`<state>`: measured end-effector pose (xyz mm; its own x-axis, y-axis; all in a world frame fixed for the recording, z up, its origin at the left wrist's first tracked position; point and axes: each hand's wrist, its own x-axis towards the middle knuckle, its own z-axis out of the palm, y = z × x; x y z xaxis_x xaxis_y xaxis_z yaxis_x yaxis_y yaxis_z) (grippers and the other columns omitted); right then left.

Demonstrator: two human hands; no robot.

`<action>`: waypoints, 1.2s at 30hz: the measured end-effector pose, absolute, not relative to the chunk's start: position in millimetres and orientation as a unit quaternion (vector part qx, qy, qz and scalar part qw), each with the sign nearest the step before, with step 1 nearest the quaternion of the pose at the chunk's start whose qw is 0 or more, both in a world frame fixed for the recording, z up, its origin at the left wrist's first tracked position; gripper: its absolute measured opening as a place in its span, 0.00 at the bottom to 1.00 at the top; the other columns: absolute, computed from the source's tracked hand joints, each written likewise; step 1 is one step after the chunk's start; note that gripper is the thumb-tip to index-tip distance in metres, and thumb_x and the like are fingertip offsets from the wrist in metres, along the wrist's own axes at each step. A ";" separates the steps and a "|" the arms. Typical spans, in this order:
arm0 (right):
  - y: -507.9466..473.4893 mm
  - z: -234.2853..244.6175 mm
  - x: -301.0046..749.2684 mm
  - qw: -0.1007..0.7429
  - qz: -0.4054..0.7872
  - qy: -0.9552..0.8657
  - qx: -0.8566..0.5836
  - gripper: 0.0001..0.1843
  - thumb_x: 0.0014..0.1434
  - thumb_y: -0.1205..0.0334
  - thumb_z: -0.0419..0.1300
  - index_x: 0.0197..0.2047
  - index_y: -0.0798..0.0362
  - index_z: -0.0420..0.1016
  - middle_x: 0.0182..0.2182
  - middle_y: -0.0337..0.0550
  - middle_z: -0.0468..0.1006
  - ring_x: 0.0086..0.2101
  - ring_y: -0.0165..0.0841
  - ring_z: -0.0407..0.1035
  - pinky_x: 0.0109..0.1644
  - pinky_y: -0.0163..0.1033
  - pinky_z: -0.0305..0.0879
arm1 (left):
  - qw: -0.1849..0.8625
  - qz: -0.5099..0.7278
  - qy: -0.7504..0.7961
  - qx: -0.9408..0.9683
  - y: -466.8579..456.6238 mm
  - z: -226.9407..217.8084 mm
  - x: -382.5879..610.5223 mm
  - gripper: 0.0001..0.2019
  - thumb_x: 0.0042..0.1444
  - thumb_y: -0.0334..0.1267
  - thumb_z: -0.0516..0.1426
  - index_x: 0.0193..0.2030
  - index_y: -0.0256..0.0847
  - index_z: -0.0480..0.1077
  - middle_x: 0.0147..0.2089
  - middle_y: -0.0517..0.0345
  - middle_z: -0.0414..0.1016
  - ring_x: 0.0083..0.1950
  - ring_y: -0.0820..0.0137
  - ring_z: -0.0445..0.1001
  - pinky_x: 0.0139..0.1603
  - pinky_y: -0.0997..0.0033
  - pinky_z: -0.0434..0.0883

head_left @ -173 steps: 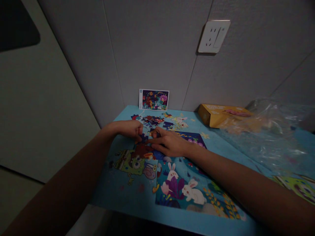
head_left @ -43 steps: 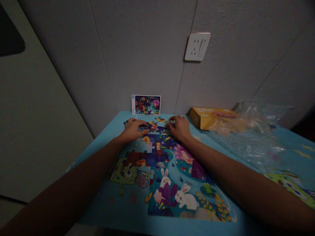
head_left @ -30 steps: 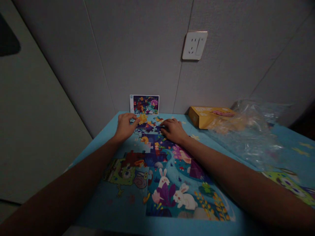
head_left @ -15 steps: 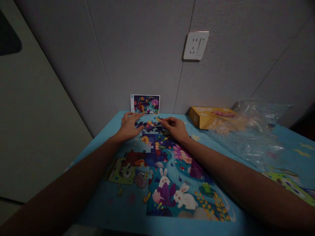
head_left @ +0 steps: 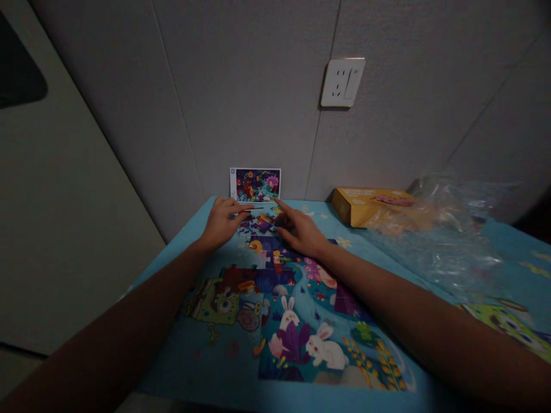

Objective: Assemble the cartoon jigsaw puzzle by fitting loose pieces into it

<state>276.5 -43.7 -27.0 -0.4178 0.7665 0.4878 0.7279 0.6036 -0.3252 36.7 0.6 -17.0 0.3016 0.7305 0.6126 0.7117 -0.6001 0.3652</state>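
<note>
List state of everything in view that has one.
Left hand: grip closed on puzzle piece, seen edge-on
Loose pieces: heaped
Right hand: grip open by the heap, contact unclear
Puzzle: partly assembled, left edge uneven
Picture card: standing upright
Yellow box: lying flat
Plastic bag: crumpled
Wall socket: nothing plugged in
</note>
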 end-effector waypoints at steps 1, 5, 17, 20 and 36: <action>-45.3 -27.0 275.1 0.307 0.038 -0.858 -0.409 0.36 0.63 0.60 0.54 0.72 0.52 0.49 0.51 0.49 0.75 0.49 0.40 0.66 0.55 0.46 0.61 | 0.017 0.376 0.419 0.826 -3.1 -15.4 39.9 0.12 0.59 0.40 0.58 0.47 0.49 0.79 0.36 0.55 0.76 0.46 0.62 0.67 0.53 0.58 0.65; -45.9 -28.3 272.7 0.301 -0.003 -0.859 -0.413 0.29 0.62 0.61 0.53 0.67 0.53 0.61 0.55 0.53 0.72 0.53 0.41 0.65 0.59 0.48 0.60 | 0.017 0.347 0.364 0.864 -9.6 -13.6 45.7 0.13 0.58 0.38 0.57 0.49 0.48 0.78 0.42 0.55 0.78 0.52 0.60 0.64 0.58 0.55 0.63; -42.7 -25.9 276.3 0.174 -0.066 -0.781 -0.597 0.21 0.56 0.68 0.58 0.53 0.48 0.79 0.61 0.56 0.66 0.63 0.54 0.51 0.61 0.59 0.54 | 0.032 0.225 0.611 0.758 16.3 -34.1 20.5 0.21 0.59 0.51 0.52 0.52 0.46 0.76 0.58 0.44 0.71 0.61 0.41 0.58 0.57 0.36 0.58; -43.9 -26.7 274.8 0.193 -0.069 -0.769 -0.606 0.20 0.55 0.68 0.61 0.51 0.49 0.80 0.68 0.55 0.53 0.65 0.57 0.45 0.62 0.60 0.51 | 0.044 0.204 0.620 0.756 14.7 -32.8 25.7 0.21 0.57 0.54 0.53 0.50 0.48 0.76 0.59 0.43 0.70 0.62 0.39 0.56 0.57 0.35 0.57; -42.9 -28.2 277.2 0.264 -0.058 -0.809 -0.522 0.27 0.49 0.75 0.55 0.53 0.52 0.77 0.59 0.51 0.67 0.58 0.46 0.56 0.59 0.51 0.57 | 0.172 0.495 0.519 0.676 13.5 -16.3 32.2 0.10 0.46 0.40 0.62 0.34 0.41 0.69 0.33 0.58 0.74 0.37 0.67 0.73 0.42 0.65 0.70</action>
